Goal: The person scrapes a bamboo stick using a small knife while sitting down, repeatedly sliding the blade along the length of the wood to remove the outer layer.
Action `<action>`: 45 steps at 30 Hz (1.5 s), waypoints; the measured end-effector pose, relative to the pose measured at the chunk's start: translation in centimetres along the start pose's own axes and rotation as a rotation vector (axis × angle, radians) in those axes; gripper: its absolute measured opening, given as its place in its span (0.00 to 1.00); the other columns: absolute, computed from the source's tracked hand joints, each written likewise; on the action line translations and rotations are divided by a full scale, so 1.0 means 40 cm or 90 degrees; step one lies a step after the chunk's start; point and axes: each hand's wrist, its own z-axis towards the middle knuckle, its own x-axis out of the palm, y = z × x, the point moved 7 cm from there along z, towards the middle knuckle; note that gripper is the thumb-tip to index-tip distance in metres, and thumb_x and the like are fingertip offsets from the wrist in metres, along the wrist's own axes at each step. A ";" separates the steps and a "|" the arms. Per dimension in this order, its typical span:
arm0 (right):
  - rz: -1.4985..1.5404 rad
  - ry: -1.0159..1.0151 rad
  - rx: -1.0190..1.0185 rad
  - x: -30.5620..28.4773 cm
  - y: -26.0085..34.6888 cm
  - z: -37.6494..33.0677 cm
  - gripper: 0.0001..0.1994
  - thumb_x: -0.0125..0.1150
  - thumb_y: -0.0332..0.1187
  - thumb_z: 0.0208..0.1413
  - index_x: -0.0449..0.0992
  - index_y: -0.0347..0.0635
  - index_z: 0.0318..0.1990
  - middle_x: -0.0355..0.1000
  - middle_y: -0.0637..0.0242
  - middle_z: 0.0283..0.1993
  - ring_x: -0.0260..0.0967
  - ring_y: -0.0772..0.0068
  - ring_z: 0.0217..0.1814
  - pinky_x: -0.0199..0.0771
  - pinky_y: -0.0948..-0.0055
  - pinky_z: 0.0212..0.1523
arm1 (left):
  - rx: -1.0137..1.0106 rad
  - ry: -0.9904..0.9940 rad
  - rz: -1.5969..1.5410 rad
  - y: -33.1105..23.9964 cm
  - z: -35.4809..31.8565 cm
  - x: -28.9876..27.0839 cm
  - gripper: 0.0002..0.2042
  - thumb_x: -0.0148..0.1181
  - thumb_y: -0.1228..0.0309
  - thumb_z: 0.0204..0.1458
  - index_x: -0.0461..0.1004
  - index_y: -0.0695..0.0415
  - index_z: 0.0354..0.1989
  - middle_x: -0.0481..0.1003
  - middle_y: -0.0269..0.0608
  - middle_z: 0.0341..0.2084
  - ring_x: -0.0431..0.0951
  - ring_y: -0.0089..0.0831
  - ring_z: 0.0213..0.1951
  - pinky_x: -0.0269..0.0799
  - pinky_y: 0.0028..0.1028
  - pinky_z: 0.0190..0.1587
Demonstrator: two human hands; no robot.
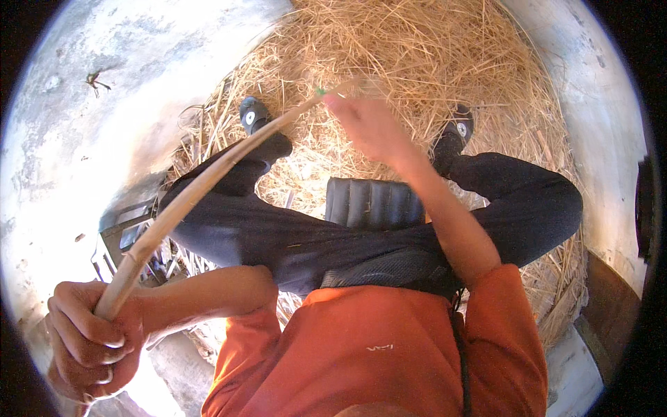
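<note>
A long, pale wooden stick (191,194) slants from the lower left up to the middle of the view. My left hand (87,340) is wrapped round its thick near end, and a short piece sticks out below the fist. At the thin far end, my right hand (372,128) is closed, its thumb close against the stick. A small green spot (320,91) shows beside that thumb. Motion blurs the right fingers and the stick's tip, so what they grip cannot be made out.
Dry straw (417,42) covers the floor ahead and around my feet. A black ribbed cushion (375,203) lies between my legs. Pale walls (90,139) curve up on both sides. Dark metal-framed items (121,236) stand by my left knee, and a brown board (611,306) leans at right.
</note>
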 end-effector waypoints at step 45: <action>0.627 0.109 0.137 0.066 -0.093 -0.086 0.18 0.41 0.52 0.62 0.62 0.46 0.34 0.48 0.79 0.16 0.44 0.87 0.13 0.46 0.84 0.13 | 0.046 -0.180 0.521 -0.032 -0.004 -0.038 0.18 0.50 0.50 0.47 0.66 0.53 0.21 0.59 0.25 0.19 0.55 0.15 0.12 0.47 0.17 0.17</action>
